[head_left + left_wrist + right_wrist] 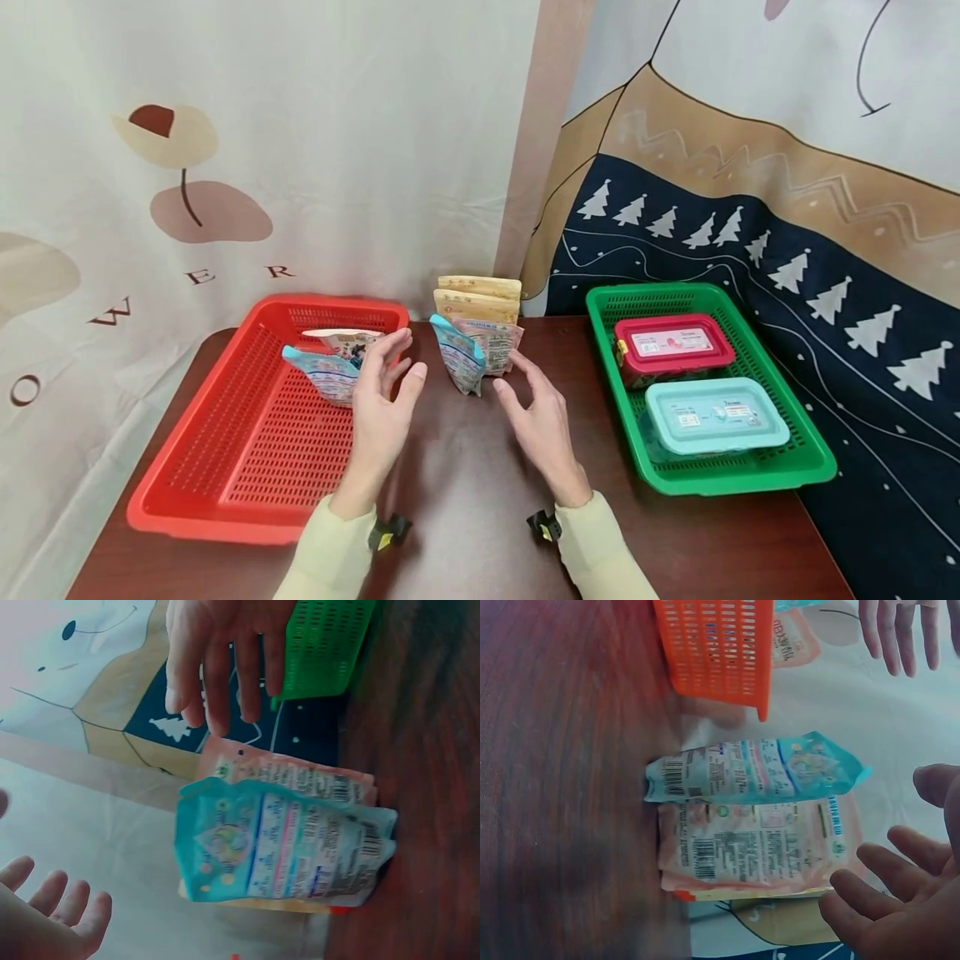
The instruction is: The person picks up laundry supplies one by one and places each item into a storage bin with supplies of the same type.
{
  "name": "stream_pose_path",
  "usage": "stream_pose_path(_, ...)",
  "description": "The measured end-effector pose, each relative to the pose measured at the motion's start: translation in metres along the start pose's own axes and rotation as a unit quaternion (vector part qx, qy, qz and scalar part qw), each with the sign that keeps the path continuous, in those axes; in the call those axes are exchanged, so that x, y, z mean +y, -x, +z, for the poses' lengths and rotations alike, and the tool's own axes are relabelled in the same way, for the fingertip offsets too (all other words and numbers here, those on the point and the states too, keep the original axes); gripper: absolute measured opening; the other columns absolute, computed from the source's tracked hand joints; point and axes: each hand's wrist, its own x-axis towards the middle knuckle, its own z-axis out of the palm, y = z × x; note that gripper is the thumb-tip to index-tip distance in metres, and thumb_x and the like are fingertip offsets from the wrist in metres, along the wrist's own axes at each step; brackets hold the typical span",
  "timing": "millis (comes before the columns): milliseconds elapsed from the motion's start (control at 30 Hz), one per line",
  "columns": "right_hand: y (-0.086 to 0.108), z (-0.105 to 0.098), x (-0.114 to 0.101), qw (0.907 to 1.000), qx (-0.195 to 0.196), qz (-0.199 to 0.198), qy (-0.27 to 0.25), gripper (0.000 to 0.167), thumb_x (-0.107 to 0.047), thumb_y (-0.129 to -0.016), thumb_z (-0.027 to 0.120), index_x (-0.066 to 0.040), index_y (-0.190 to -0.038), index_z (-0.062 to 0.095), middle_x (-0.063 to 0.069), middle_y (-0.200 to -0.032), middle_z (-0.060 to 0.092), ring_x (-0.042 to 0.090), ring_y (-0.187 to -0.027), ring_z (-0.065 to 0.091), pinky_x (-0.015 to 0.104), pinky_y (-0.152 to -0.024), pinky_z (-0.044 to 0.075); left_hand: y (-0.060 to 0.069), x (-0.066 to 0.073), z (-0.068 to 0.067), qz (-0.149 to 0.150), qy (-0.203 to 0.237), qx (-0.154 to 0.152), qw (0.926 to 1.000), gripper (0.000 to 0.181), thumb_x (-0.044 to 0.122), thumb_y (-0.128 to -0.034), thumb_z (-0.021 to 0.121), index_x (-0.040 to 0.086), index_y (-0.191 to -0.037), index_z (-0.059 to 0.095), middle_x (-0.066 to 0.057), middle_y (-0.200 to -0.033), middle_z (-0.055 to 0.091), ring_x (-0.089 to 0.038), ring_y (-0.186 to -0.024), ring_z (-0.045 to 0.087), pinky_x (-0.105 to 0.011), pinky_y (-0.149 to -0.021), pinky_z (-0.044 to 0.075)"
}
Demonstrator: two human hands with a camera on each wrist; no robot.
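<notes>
Sleeves (pixel 330 546) at bottom edge, pale yellow, black wrist mount (pixel 390 532) on the inner side of each wrist.

Hands: both free, fingers loosely extended, grasping nothing. Left hand (pixel 381 404) is just left of centre, in front of the red basket's right side in the head view. Right hand (pixel 543 417) is right of centre, fingertips at the pink bag's right edge; can't tell if they touch. Left wrist view puts the left hand lower left, apart from the bags.

Red basket (pixel 277 467) on the left of the table (pixel 465 517). Green basket (pixel 813 467) on the right, with a blue box (pixel 716 417) in its nearer part and a red box (pixel 675 343) behind it, both lidded.

Bags at centre, standing on the table between the baskets: blue bag (pixel 457 354) nearest, turned at an angle, overlapping pink bag (pixel 501 343). Two yellow bags (pixel 480 306) upright behind.

Red basket's far right also holds a second blue bag (pixel 322 375), leaning, with a pale bag (pixel 341 337) behind it.

Back: white curtain (pixel 375 125) upper left, navy tree-print cloth (pixel 675 242) at right.
</notes>
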Motion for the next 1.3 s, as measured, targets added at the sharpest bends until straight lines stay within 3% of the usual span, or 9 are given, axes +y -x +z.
stream_pose_path(133,-0.006,0.008,0.004,0.9997,-0.005,0.021,-0.009,0.058,-0.034,-0.099,0.072,-0.012,-0.150,0.054,0.007,-0.150,0.057,0.028,-0.138,0.054,0.054,-0.112,0.042,0.003,-0.007,0.000,-0.017,0.012,0.007,0.9998,0.048,0.001,-0.1019,0.060,-0.001,-0.149,0.048,-0.010,-0.148,0.055,-0.023,-0.139,0.050,-0.023,-0.110,0.042)
stream_pose_path(267,-0.012,0.016,0.005,0.9987,-0.011,0.043,-0.024,0.062,-0.036,-0.097,0.073,-0.013,-0.151,0.051,0.010,-0.151,0.056,0.032,-0.136,0.054,0.055,-0.111,0.044,0.006,-0.011,0.002,-0.026,0.020,-0.005,0.9995,0.049,0.006,-0.1042,0.058,0.000,-0.151,0.045,-0.010,-0.152,0.052,-0.022,-0.143,0.046,-0.022,-0.110,0.041)
stream_pose_path(467,-0.026,0.031,0.005,0.9982,-0.020,0.029,-0.049,0.063,-0.034,-0.096,0.076,-0.013,-0.150,0.053,0.013,-0.144,0.060,0.036,-0.125,0.062,0.056,-0.100,0.051,0.007,-0.013,0.007,-0.037,0.000,-0.018,0.9992,0.052,0.011,-0.1048,0.058,0.006,-0.155,0.044,-0.004,-0.158,0.046,-0.018,-0.148,0.039,-0.027,-0.116,0.036)
stream_pose_path(700,-0.040,0.045,0.004,0.9995,-0.008,0.011,-0.030,0.050,-0.032,-0.098,0.074,-0.015,-0.144,0.061,0.008,-0.139,0.065,0.027,-0.125,0.063,0.049,-0.105,0.049,0.011,-0.019,0.016,-0.059,0.010,-0.019,0.9980,0.055,0.012,-0.1042,0.059,0.004,-0.156,0.042,-0.010,-0.161,0.041,-0.025,-0.151,0.034,-0.050,-0.121,0.030)
stream_pose_path(933,-0.044,0.051,0.004,0.9994,0.014,-0.011,-0.030,0.025,-0.023,-0.102,0.069,-0.011,-0.123,0.075,0.007,-0.114,0.076,0.022,-0.103,0.072,0.044,-0.088,0.058,0.020,-0.023,0.027,-0.075,0.007,-0.015,0.9971,0.060,0.013,-0.1023,0.062,0.002,-0.156,0.039,-0.012,-0.161,0.040,-0.030,-0.152,0.031,-0.056,-0.121,0.027)
stream_pose_path(1100,-0.045,0.048,0.004,0.9994,0.015,-0.003,-0.032,0.022,-0.022,-0.104,0.065,-0.011,-0.118,0.077,0.006,-0.108,0.077,0.018,-0.092,0.072,0.041,-0.079,0.059,0.022,-0.025,0.034,-0.088,0.011,-0.007,0.9961,0.061,0.015,-0.1027,0.062,0.003,-0.157,0.038,-0.013,-0.163,0.038,-0.030,-0.153,0.030,-0.058,-0.121,0.025)
stream_pose_path(1300,-0.044,0.038,0.007,0.9990,0.005,0.006,-0.043,0.022,-0.023,-0.104,0.065,-0.011,-0.117,0.078,0.006,-0.108,0.077,0.019,-0.094,0.071,0.043,-0.082,0.057,0.025,-0.033,0.038,-0.103,0.001,0.007,0.9946,0.062,0.017,-0.1019,0.064,0.006,-0.157,0.038,-0.015,-0.164,0.036,-0.032,-0.153,0.029,-0.058,-0.121,0.026)
